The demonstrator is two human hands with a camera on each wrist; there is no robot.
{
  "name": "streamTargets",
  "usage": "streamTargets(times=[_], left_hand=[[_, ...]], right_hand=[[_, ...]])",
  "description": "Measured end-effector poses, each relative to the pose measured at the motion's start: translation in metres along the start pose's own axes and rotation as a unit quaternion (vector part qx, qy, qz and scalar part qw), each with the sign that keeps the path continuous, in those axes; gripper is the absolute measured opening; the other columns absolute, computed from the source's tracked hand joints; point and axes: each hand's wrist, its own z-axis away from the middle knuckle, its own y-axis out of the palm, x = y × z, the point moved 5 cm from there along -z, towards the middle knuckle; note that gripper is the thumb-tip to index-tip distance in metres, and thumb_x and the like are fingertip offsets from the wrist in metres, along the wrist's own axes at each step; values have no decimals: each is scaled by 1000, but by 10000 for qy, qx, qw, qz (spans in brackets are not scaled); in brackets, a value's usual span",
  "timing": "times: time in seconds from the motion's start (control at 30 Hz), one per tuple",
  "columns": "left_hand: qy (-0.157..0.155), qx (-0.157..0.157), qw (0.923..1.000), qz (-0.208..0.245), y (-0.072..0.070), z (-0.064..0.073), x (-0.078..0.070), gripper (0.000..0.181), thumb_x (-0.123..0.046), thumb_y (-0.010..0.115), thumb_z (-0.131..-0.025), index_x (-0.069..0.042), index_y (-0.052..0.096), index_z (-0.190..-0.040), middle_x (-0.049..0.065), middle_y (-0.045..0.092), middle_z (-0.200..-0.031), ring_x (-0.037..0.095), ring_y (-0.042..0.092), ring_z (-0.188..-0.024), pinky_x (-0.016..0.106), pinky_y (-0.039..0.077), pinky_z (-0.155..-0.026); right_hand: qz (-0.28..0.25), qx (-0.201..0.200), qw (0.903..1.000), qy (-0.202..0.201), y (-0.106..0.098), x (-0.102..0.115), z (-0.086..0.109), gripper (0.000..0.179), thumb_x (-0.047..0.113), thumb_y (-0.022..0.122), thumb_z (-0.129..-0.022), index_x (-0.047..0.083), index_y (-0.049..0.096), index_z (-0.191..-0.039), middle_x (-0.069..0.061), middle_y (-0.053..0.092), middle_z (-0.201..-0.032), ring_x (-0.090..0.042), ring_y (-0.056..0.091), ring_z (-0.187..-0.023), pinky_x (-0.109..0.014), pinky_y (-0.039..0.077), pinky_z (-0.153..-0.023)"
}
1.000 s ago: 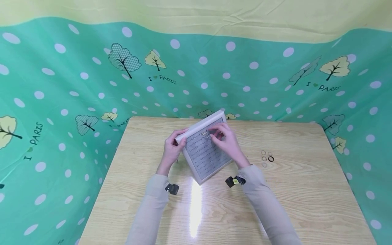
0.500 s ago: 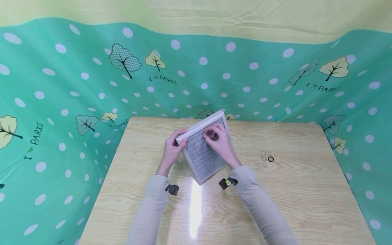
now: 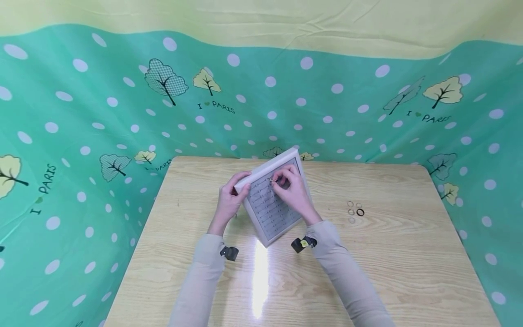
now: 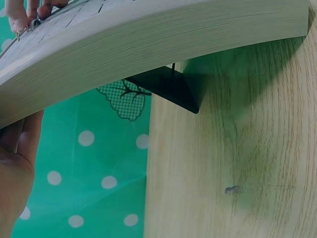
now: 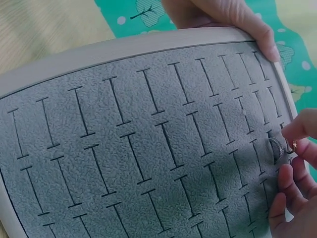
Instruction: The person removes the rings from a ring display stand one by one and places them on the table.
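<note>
A framed ring display board (image 3: pixel 271 213), lined with grey slotted fabric, leans tilted on the table. My left hand (image 3: pixel 230 198) grips its upper left corner, the thumb on the front edge of the frame. My right hand (image 3: pixel 295 190) is over the upper slots. Between its thumb and index finger it pinches a gold-coloured ring (image 5: pixel 294 145), which is at a slot; how deep it sits cannot be seen. Just beside it a silver ring (image 5: pixel 275 149) stands in the fabric. Beneath the board, in the left wrist view, a black support leg (image 4: pixel 173 89) shows.
Several loose rings lie on the wooden table (image 3: pixel 392 254) right of the board, among them a black ring (image 3: pixel 360 212) and a thin silver ring (image 3: pixel 350 204). A green dotted cloth (image 3: pixel 327 100) hangs behind and at the sides.
My right hand has moved a little left across the board to the slot and then stayed nearly still. The left hand and the board have kept their place.
</note>
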Motion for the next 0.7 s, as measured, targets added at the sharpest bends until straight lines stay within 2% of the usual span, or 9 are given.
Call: streamTargets(times=[0.1, 0.17, 0.3, 0.4, 0.53, 0.7], left_hand=[[-18, 22, 10000, -10, 0, 0, 0, 31, 4, 60, -92, 5, 55, -123, 31, 62, -111, 41, 64, -86, 38, 60, -67], [-11, 36, 10000, -19, 0, -1, 0, 31, 4, 60, -92, 6, 55, -123, 31, 62, -111, 42, 65, -87, 39, 60, -67], [-24, 40, 10000, -21, -1, 0, 0, 32, 4, 60, -92, 5, 55, -123, 31, 62, -110, 42, 65, -86, 39, 60, -67], [-42, 31, 10000, -42, -1, 0, 1, 31, 3, 60, -92, 5, 56, -123, 30, 63, -108, 41, 65, -85, 38, 60, -66], [-46, 25, 10000, -69, -1, 0, 0, 31, 3, 60, -93, 4, 56, -123, 30, 64, -107, 40, 65, -84, 38, 60, -66], [-53, 30, 10000, -67, -1, 0, -1, 31, 3, 60, -93, 5, 56, -124, 30, 64, -107, 41, 65, -83, 38, 60, -65]], right_hand=[[-63, 59, 9999, 111, -1, 0, 0, 13, -10, 67, -77, -1, 62, -83, -15, 48, -95, -27, 49, -79, -24, 43, -66], [-152, 90, 9997, 171, -3, 4, 0, 12, -12, 66, -77, -3, 61, -83, -19, 49, -96, -32, 50, -81, -30, 45, -70], [-476, 170, 9981, 343, -10, 25, 3, 10, -15, 63, -78, -9, 58, -84, -25, 50, -95, -41, 48, -87, -49, 46, -77], [-623, 214, 9963, 559, -15, 36, 6, 9, -14, 62, -80, -11, 56, -86, -25, 51, -95, -43, 48, -91, -56, 44, -83], [-683, 181, 9946, 763, -20, 36, 9, 9, -13, 61, -81, -12, 56, -88, -25, 52, -96, -43, 50, -91, -55, 45, -84], [-782, 155, 9925, 929, -26, 29, 13, 11, -11, 61, -84, -11, 57, -94, -24, 53, -98, -34, 51, -88, -42, 47, -81]])
